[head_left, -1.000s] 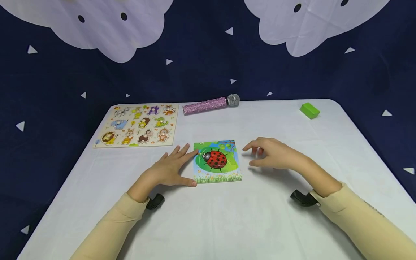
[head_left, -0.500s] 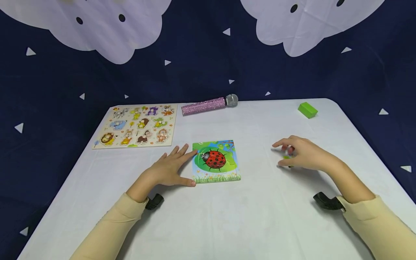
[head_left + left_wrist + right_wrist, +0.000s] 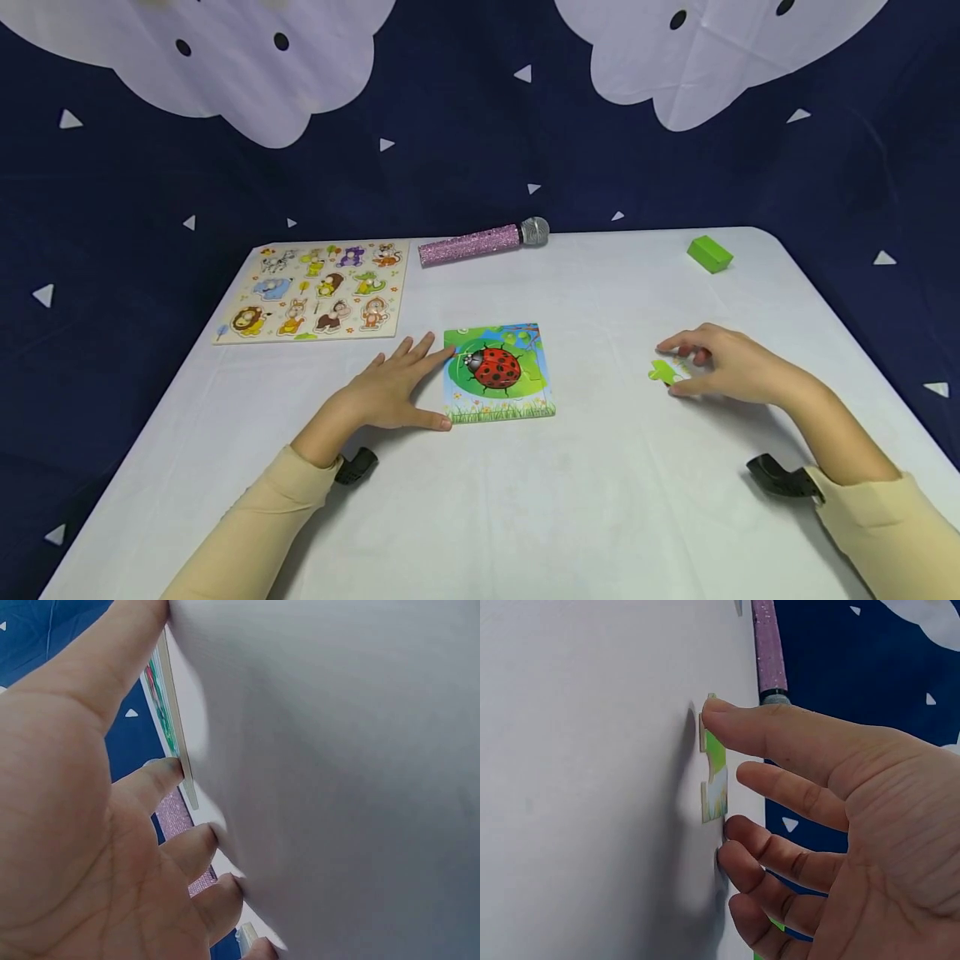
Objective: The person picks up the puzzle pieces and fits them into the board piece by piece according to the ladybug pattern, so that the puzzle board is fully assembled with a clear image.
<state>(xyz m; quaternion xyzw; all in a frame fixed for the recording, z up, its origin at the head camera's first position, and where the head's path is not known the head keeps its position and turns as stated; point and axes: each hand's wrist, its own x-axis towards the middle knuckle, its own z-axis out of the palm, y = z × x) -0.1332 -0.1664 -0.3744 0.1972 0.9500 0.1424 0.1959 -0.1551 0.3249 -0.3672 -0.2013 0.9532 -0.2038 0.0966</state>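
A square ladybug jigsaw puzzle [image 3: 498,371] lies flat in mid-table in the head view. My left hand [image 3: 393,392] spreads its fingers at its left side, index fingertip on the left edge, thumb at the lower left corner. To the right, a small green-and-white puzzle piece [image 3: 663,372] lies on the table. My right hand [image 3: 738,364] is just beside it, fingers loosely bent. The right wrist view shows the thumb at one end of the piece [image 3: 715,769] and the other fingers apart from it; whether the thumb touches it, I cannot tell.
An animal peg puzzle board [image 3: 315,292] occupies the back left of the white table [image 3: 525,517]. A pink glittery microphone [image 3: 480,242] lies along the back edge. At the back right is a green block [image 3: 709,254]. Behind hangs a dark blue curtain [image 3: 465,108].
My right hand has moved right, away from the ladybug puzzle, and the small piece now shows at its fingertips. My left hand has stayed at the puzzle's left edge.
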